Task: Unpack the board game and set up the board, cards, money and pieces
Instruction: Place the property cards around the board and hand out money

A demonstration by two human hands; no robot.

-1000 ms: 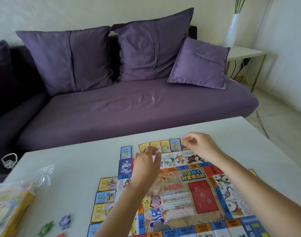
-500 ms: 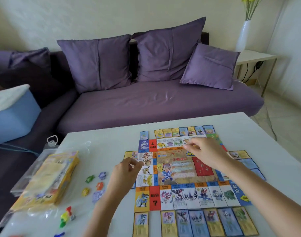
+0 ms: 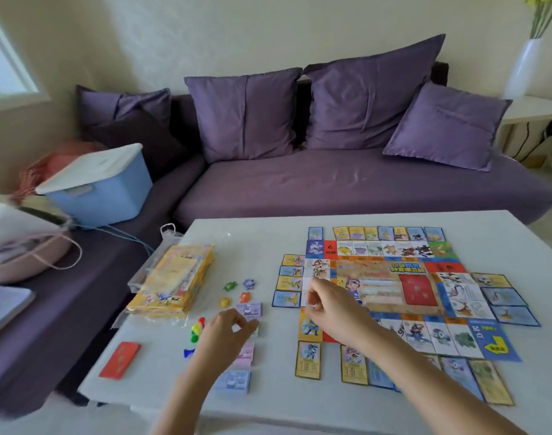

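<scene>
Flat paper board spread on the white table, with slim rectangular cards lined up round its edges

Off to the board's left there's a flat red packet, a yellow box in crinkly clear plastic, small coloured plastic pieces, then pastel paper money. The left hand hovers over the money, fingers loosely curled, nothing visible in them. The right hand is over the board's left edge, fingers curled in; can't tell if it's pinching anything.

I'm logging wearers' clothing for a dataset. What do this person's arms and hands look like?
The left hand and right hand wear no gloves, rings, watch or bracelet that I can see. Above both wrists no sleeve shows up to the frame edge.
</scene>
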